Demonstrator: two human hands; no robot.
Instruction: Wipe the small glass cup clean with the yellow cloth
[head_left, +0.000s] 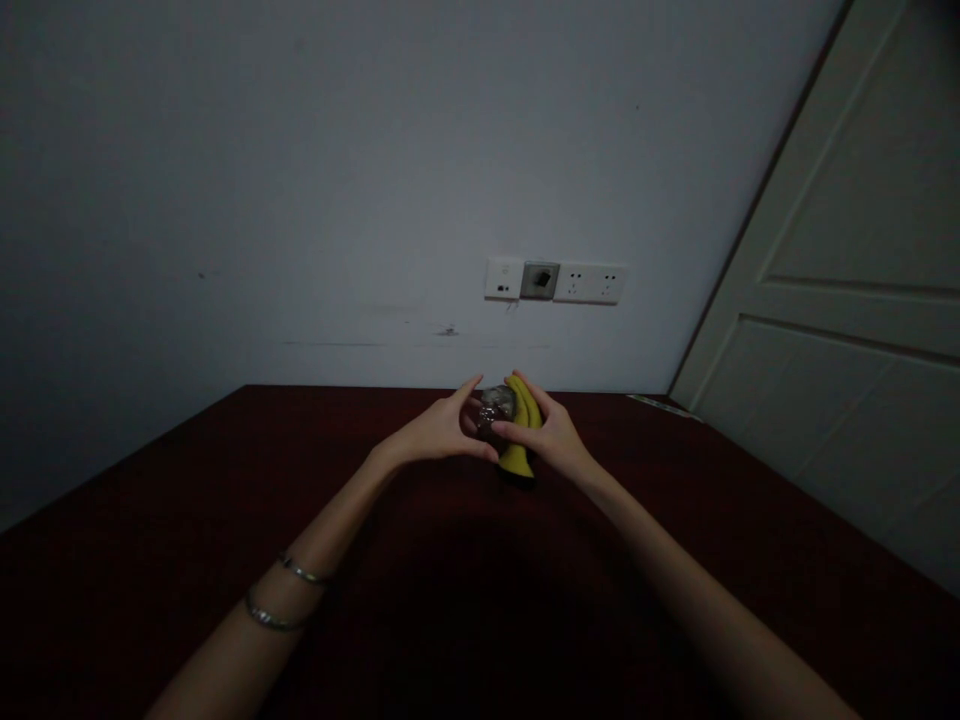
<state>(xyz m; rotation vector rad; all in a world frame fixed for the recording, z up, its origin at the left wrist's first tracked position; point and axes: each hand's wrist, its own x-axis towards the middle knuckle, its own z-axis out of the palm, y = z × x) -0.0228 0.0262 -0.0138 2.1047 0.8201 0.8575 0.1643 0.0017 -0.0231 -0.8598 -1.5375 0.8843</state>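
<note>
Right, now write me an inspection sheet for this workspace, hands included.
Surface: dark red tabletop, dimly lit.
Things in hand: yellow banana-shaped item, beside a shiny, crinkled-looking object; what the latter is cannot be told.
Clutter: thin pale strip at the far right edge.
Left hand: curved around the shiny object's left side, thumb and forefinger apart; firmness of contact unclear. Two metal bands on the forearm.
Right hand: gripping the yellow item, thumb reaching across toward the shiny object.
Cables: nothing seen.
Surroundings: pale wall with dark marks, wall sockets, panelled door on the right.
</note>
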